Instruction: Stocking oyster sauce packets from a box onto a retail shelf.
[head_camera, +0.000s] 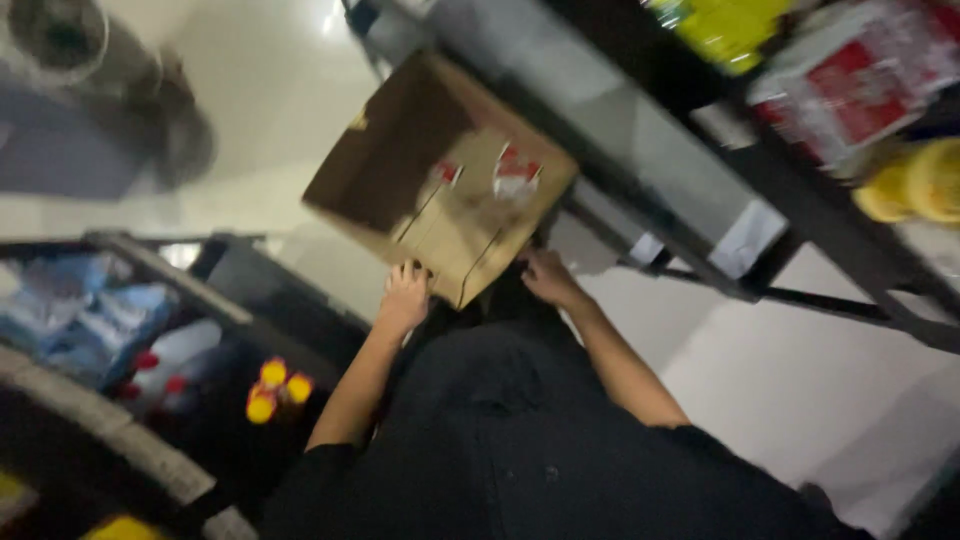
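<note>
Our left hand (405, 297) and right hand (548, 277) clamped on the brown cardboard box (440, 175), at twelve o'clock from our chest.

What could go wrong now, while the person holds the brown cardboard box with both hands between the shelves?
1. The brown cardboard box is gripped only at its lower edge by the left hand and the right hand; it may tip away.
2. The box is close to the dark metal shelf frame and might knock it.
3. The box probably hides the white floor ahead, so a misstep seems possible.
</note>
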